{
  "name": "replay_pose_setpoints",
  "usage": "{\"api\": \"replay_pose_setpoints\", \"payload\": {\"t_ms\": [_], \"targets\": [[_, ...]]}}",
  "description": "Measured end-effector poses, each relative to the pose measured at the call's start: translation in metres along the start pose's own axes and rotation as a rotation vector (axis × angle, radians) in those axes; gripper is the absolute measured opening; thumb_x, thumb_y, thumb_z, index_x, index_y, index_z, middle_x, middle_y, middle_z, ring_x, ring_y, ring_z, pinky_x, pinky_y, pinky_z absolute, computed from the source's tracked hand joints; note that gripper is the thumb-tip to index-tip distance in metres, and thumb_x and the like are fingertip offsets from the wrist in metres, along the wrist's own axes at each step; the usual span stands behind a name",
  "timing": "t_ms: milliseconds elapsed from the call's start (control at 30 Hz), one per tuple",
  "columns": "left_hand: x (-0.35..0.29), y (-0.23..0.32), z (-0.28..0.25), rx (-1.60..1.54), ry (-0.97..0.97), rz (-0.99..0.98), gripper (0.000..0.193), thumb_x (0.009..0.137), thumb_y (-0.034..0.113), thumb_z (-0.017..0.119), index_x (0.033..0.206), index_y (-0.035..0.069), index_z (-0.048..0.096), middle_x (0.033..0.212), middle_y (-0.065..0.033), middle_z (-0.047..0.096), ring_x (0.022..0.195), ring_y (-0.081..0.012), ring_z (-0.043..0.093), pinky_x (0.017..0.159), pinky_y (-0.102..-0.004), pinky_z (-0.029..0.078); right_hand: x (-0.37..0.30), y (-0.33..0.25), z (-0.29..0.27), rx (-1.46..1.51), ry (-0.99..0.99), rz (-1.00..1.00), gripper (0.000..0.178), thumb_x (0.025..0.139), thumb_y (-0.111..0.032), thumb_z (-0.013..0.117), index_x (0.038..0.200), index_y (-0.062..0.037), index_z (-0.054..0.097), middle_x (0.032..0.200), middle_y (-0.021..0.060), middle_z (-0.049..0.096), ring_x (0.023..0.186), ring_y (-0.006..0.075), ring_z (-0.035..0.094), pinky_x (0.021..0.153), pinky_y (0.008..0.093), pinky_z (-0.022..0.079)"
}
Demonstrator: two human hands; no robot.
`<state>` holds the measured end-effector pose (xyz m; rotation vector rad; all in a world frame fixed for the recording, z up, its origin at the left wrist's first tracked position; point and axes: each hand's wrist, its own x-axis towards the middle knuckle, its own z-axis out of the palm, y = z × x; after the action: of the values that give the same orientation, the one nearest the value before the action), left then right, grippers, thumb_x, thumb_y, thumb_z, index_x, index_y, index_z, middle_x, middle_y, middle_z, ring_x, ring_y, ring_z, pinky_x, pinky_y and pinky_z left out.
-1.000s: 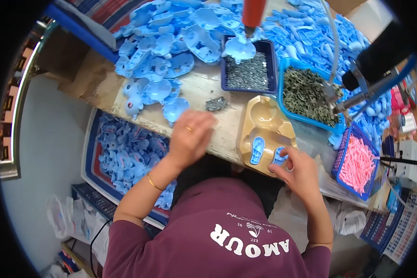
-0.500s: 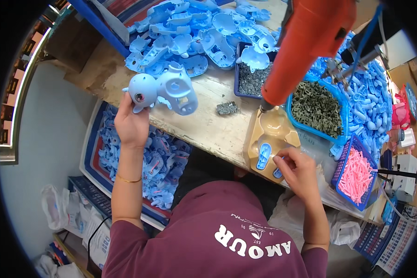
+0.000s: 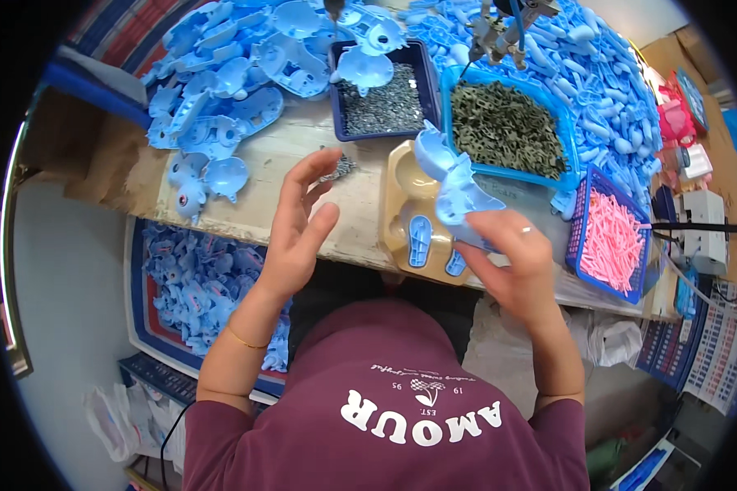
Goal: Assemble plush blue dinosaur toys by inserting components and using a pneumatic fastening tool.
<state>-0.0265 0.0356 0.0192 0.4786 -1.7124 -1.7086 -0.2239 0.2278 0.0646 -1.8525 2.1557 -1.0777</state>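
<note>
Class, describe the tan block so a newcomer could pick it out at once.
Find the near edge of the worktable. There, just nearer than the light-blue tub of dark pieces, sits the tan block, partly hidden by the blue shell in the right hand. Unlike its neighbours, it is tan with rounded hollows.

Right hand (image 3: 517, 260) and blue shell (image 3: 465, 198) are hiding what lies behind them.
The fingers are covering the shell's near end, while the shell is blocking part of the tan holder (image 3: 396, 247). The left hand (image 3: 301, 225) is masking part of a small metal heap (image 3: 345, 167). The view's upper edge is cropping a dark tool (image 3: 333, 8), and the dark green pieces (image 3: 508, 131) are looking too small to tell singly.
</note>
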Motion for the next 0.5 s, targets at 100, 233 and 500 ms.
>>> {"api": "replay_pose_setpoints", "payload": {"t_ms": [100,233,500], "targets": [[0.006,0.002,0.015,0.223,-0.197,0.071,0.057,0.092,0.018,0.061,0.143,0.003,0.039,0.147,-0.0156,0.045,0.137,-0.0285,0.041,0.114,-0.0433,0.029,-0.014,0.006,0.021,-0.188,-0.095,-0.026,0.036,0.074,-0.006,0.078,0.109,-0.0089,0.068,0.100,0.0074,0.068,0.087,0.0258,0.066,0.074,0.0357,0.054],[0.012,0.000,0.039,0.610,-0.374,0.312,0.058,0.081,0.017,0.073,0.133,0.006,0.052,0.143,-0.0151,0.047,0.134,-0.0373,0.039,0.113,-0.0466,0.031,-0.022,0.014,0.023,-0.208,-0.145,-0.056,0.042,0.074,-0.013,0.078,0.114,-0.0101,0.067,0.115,0.0078,0.064,0.102,0.0293,0.061,0.084,0.0395,0.051],[0.016,-0.019,0.069,0.791,-0.475,0.386,0.060,0.080,0.023,0.075,0.133,0.007,0.053,0.142,-0.0123,0.048,0.135,-0.0371,0.038,0.113,-0.0514,0.030,-0.034,0.033,0.002,-0.148,-0.103,0.181,0.061,0.072,-0.019,0.082,0.127,-0.0046,0.059,0.122,0.0126,0.057,0.109,0.0313,0.056,0.091,0.0407,0.047]]}}
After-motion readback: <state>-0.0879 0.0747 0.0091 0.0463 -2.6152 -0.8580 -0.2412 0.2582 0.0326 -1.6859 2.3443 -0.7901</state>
